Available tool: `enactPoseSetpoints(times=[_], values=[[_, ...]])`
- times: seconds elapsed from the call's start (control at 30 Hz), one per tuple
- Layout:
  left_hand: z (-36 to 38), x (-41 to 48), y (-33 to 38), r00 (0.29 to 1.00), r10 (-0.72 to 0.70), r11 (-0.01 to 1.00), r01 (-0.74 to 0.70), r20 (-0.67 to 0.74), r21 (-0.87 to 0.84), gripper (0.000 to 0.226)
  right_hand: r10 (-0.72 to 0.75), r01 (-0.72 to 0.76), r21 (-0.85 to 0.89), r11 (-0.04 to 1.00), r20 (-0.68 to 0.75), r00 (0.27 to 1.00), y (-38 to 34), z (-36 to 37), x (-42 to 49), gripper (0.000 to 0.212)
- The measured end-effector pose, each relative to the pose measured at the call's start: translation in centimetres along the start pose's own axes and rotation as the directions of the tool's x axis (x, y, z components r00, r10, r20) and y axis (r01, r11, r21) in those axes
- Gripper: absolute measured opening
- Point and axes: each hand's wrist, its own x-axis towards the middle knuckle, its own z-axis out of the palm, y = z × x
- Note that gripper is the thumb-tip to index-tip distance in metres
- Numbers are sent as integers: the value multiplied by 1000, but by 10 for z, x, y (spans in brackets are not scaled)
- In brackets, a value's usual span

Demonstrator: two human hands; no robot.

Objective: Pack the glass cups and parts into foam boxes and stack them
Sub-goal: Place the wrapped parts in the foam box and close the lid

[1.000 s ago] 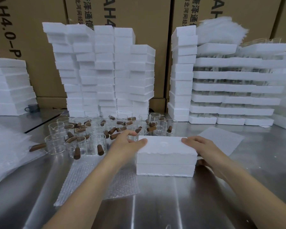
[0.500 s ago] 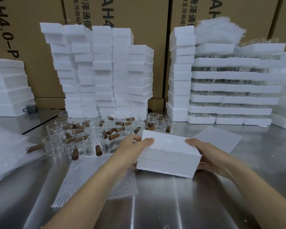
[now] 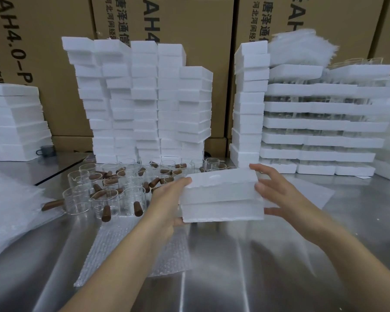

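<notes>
Head view. Surface: brushed steel tabletop (image 3: pixel 234 278), reflective. Backdrop: wall of brown cardboard cartons (image 3: pixel 178 16) with printed lettering. Rear left: low stack of wide foam slabs (image 3: pixel 14 122), with a small grey mug (image 3: pixel 46 150) at its foot. Rear centre: tall, uneven stack of foam boxes (image 3: pixel 144 97), several columns across. Right of the gap: one narrow foam column (image 3: pixel 250 97), then layered foam trays (image 3: pixel 320 122) with glass showing between layers, topped by a heap of thin white sheets (image 3: pixel 302 46). In front of the centre stack: a crowd of glass cups (image 3: pixel 104 197) with brown wooden handles (image 3: pixel 105 213), mostly upright. Far left: pile of clear plastic bags (image 3: pixel 7 210). Near centre: bubble wrap sheet (image 3: pixel 131 251) lying flat, partly under the left forearm. Right: flat white foam sheet (image 3: pixel 311 194). Task item: closed two-part foam box (image 3: pixel 221 194), held off the tabletop between both hands. Left hand (image 3: pixel 167 199) grips its left end, thumb on top, fingers beneath. Right hand (image 3: pixel 275 192) grips its right end, fingers curled round the side. The box hides the nearest cups behind it.
</notes>
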Motion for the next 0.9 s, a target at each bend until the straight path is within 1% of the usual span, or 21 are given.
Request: enactPoseSetpoints(times=[0.1, 0.2, 0.43, 0.57, 0.67, 0.77, 0.9], values=[[0, 2, -3, 1000, 24, 999, -23, -9, 27, 14, -19, 18, -45, 999, -21, 1000, -1, 6, -2, 80], [3, 2, -4, 999, 30, 999, -30, -23, 26, 17, -38, 36, -34, 999, -48, 998, -1, 7, -2, 82], [1, 2, -3, 997, 61, 998, -60, -45, 21, 17, -22, 22, -77, 997, -3, 1000, 1, 2, -1, 98], [-1, 3, -3, 997, 59, 998, -58, -42, 13, 14, -30, 29, -71, 997, -17, 999, 2, 3, -1, 99], [-1, 2, -4, 998, 44, 999, -44, -46, 9, 14, 8, -6, -84, 996, 22, 1000, 2, 0, -1, 101], [-1, -1, -3, 998, 28, 1000, -27, -60, 8, 19, 65, -56, -94, 994, 89, 994, 1, -8, -3, 100], [0, -3, -4, 998, 35, 999, -34, -59, 29, 26, 62, -53, -112, 992, 78, 995, -2, -12, -7, 93]])
